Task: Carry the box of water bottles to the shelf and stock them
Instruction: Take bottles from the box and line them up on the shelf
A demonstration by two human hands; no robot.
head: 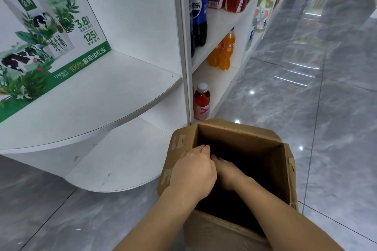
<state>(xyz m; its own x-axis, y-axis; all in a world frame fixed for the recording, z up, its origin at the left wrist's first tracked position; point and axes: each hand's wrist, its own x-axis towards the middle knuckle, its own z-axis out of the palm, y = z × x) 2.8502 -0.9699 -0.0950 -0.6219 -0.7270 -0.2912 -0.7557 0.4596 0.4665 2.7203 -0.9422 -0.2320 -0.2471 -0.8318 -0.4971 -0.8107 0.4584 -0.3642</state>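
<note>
Head view. The cardboard box (240,171) is found on the grey tiled floor (326,128) at about 5 o'clock of the frame, its far corner just beside the foot of the white shelf unit (184,47). Its flaps are opened upward. The interior is dark; no water bottles can be made out inside.

The left hand (193,173) is laid over the box's left wall at 9 o'clock of the opening, fingers curled inward; whether the rim is gripped or merely rested on cannot be told. The right hand (226,173) is reached down inside, its fingers lost in shadow, so its hold cannot be told either.

Risks noted: a bottle drawn out blind may be fumbled and dropped on the hard tile. The box may be tipped if the left wall is leaned on. The red drink bottle (202,101) at 12 o'clock of the box may be knocked over.

The box is seen as worn, with torn tape patches on its flaps.
</note>
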